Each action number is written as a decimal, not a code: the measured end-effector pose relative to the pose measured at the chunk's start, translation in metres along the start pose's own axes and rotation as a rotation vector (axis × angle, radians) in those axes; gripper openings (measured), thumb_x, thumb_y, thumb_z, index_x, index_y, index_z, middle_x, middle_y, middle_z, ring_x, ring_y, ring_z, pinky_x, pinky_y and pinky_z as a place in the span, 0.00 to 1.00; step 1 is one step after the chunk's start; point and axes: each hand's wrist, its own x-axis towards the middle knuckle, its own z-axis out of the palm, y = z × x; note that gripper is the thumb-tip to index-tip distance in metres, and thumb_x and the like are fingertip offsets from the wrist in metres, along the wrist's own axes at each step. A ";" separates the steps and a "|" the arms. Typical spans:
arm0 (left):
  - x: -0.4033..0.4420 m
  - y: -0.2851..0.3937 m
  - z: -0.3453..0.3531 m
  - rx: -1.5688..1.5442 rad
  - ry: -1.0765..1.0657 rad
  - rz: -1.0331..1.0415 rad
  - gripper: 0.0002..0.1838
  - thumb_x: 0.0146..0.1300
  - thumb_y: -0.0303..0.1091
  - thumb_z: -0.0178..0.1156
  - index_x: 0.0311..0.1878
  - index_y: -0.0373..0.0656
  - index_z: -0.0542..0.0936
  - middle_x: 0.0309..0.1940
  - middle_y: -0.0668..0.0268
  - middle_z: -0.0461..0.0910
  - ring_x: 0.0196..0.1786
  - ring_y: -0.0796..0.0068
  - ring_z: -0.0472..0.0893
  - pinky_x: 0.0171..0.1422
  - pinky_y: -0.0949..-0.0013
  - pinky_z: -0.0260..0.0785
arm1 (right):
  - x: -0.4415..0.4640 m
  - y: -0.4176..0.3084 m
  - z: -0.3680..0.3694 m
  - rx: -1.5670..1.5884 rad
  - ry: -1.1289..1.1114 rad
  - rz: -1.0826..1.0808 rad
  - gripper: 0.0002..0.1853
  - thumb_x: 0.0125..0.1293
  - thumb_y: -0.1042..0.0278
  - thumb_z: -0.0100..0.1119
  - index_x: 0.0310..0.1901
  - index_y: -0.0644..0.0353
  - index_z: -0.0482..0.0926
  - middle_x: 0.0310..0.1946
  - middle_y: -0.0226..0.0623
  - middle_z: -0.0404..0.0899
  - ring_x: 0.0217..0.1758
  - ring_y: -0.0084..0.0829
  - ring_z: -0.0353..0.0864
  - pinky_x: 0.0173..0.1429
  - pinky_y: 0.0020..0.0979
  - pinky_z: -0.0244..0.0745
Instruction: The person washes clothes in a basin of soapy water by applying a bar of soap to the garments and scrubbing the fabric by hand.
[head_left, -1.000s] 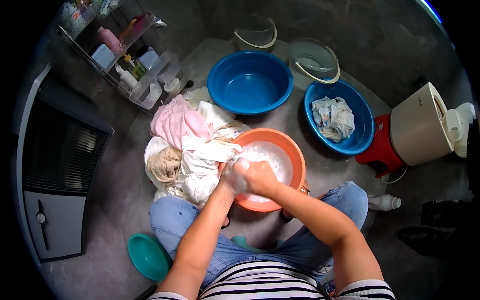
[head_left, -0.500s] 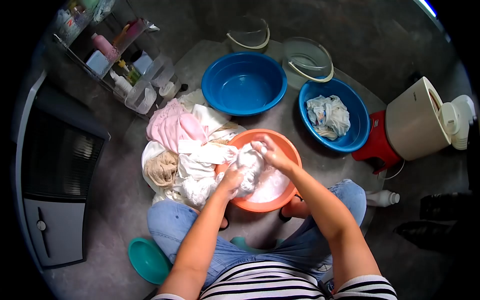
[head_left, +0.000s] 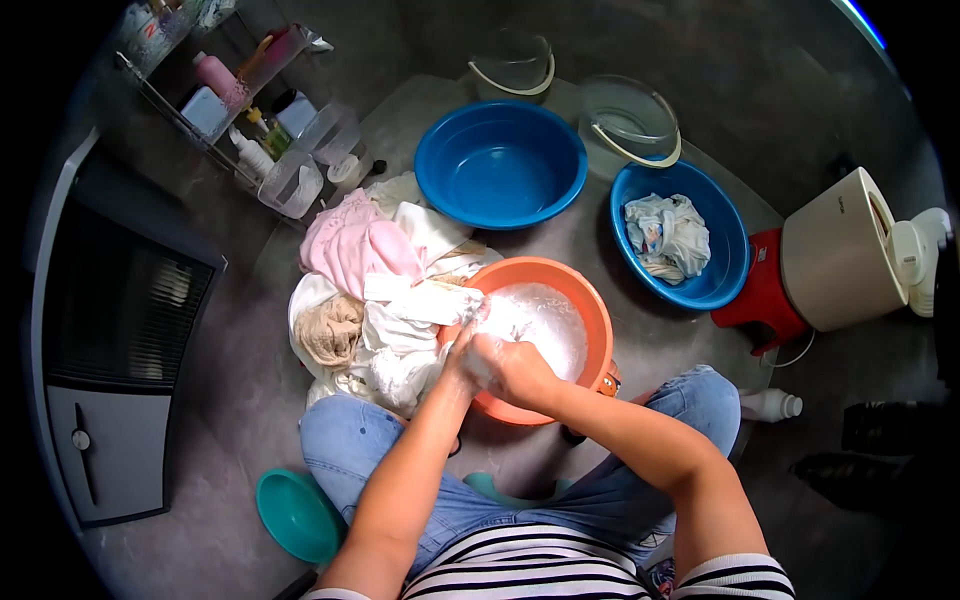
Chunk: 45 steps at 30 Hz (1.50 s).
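Note:
Over the near left rim of the orange basin (head_left: 597, 330), my two hands are pressed close together. My left hand (head_left: 463, 358) is closed around part of a wet white cloth, of which only bits show. My right hand (head_left: 522, 372) grips the same cloth, its knuckles facing up and its fingers partly hidden. Foamy, whitish water (head_left: 545, 325) fills the basin. Just left of it lies a heap of laundry: a pink garment (head_left: 355, 240), white garments (head_left: 400, 335) reaching up to the basin's edge, and a beige bundle (head_left: 330, 332).
An empty-looking blue basin (head_left: 500, 212) stands behind, and another blue basin (head_left: 738, 235) with white clothes (head_left: 668, 235) is at right. Beyond are a red and cream appliance (head_left: 835, 250) and a white bottle (head_left: 770, 405). A green basin (head_left: 272, 515) and a shelf rack (head_left: 215, 150) are at left.
My right hand has come down and left from the middle of the basin to meet my left hand. The cloth is now bunched between them, and more of the foamy water shows.

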 end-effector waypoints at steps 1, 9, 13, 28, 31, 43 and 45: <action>-0.003 -0.002 0.014 0.002 0.025 0.060 0.21 0.67 0.49 0.58 0.54 0.43 0.74 0.49 0.60 0.78 0.48 0.66 0.79 0.52 0.60 0.75 | 0.002 -0.006 -0.001 -0.168 -0.056 -0.059 0.13 0.58 0.60 0.62 0.39 0.54 0.72 0.24 0.48 0.78 0.26 0.50 0.79 0.28 0.45 0.73; -0.024 -0.010 0.055 0.018 0.109 0.046 0.19 0.69 0.42 0.53 0.59 0.43 0.75 0.51 0.67 0.79 0.51 0.72 0.79 0.56 0.69 0.72 | 0.021 0.057 -0.023 -0.225 0.044 0.482 0.16 0.69 0.57 0.51 0.34 0.63 0.80 0.27 0.50 0.82 0.29 0.46 0.83 0.33 0.45 0.74; -0.023 0.001 0.052 0.468 0.255 0.083 0.22 0.66 0.44 0.61 0.58 0.44 0.75 0.50 0.67 0.79 0.51 0.75 0.79 0.57 0.70 0.71 | 0.027 0.054 -0.024 0.343 0.144 0.548 0.20 0.70 0.55 0.54 0.35 0.67 0.80 0.28 0.44 0.82 0.32 0.34 0.83 0.38 0.38 0.74; -0.021 0.009 0.038 -0.164 0.054 0.158 0.20 0.61 0.38 0.56 0.55 0.40 0.74 0.46 0.61 0.80 0.51 0.64 0.80 0.59 0.61 0.72 | -0.004 0.097 -0.022 0.716 0.105 0.695 0.29 0.68 0.40 0.52 0.47 0.64 0.81 0.29 0.32 0.79 0.32 0.23 0.76 0.41 0.31 0.71; -0.012 -0.003 0.032 -0.074 0.193 0.118 0.21 0.65 0.46 0.58 0.56 0.44 0.75 0.49 0.66 0.79 0.53 0.68 0.78 0.61 0.62 0.70 | 0.013 0.052 -0.023 0.332 0.274 0.511 0.27 0.66 0.44 0.56 0.47 0.67 0.78 0.29 0.45 0.81 0.28 0.41 0.81 0.38 0.42 0.75; -0.012 -0.013 0.032 -0.213 -0.117 0.019 0.14 0.63 0.37 0.53 0.51 0.46 0.75 0.44 0.65 0.79 0.45 0.70 0.79 0.49 0.65 0.75 | 0.017 0.061 -0.023 -0.209 0.065 0.462 0.12 0.64 0.58 0.55 0.38 0.57 0.80 0.24 0.48 0.81 0.32 0.50 0.82 0.37 0.46 0.75; -0.011 -0.016 0.022 0.026 0.009 0.117 0.17 0.62 0.35 0.56 0.54 0.44 0.74 0.46 0.64 0.79 0.46 0.68 0.80 0.50 0.65 0.75 | 0.016 0.067 -0.025 -0.038 0.097 0.629 0.14 0.66 0.57 0.55 0.41 0.60 0.79 0.28 0.52 0.81 0.36 0.52 0.81 0.41 0.47 0.74</action>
